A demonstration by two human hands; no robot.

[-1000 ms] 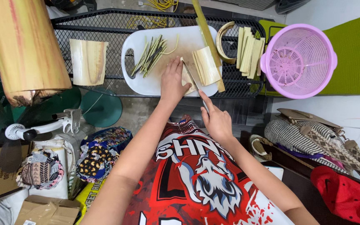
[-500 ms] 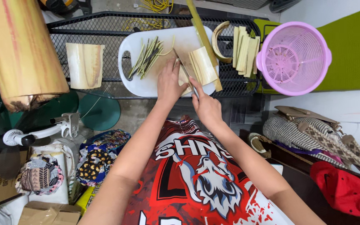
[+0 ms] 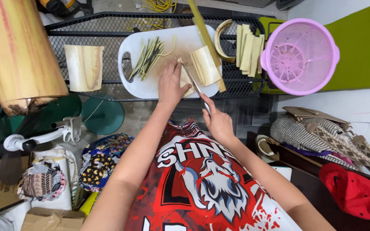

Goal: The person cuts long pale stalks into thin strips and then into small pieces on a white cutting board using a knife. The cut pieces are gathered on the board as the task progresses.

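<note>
My left hand [image 3: 170, 83] presses flat on a pale piece of banana stalk [image 3: 186, 79] lying on the white cutting board [image 3: 150, 85]. My right hand [image 3: 217, 122] grips a knife [image 3: 193, 81], its blade lying along the piece's right side, just beside my left fingers. A stack of cut pale slabs [image 3: 205, 65] rests on the board right of the blade. Thin green and pale strips [image 3: 148, 55] lie in a loose pile on the board's left half.
The board sits on a black mesh rack [image 3: 103, 25]. Another stalk slab [image 3: 84, 67] lies at the rack's left, more cut strips [image 3: 248, 49] at its right. A pink plastic basket [image 3: 299, 57] stands far right, a big banana trunk [image 3: 20, 51] far left.
My right hand has drawn the knife back toward me along the piece, after pushing it forward half a second ago. My left hand keeps pressing on the same piece.
</note>
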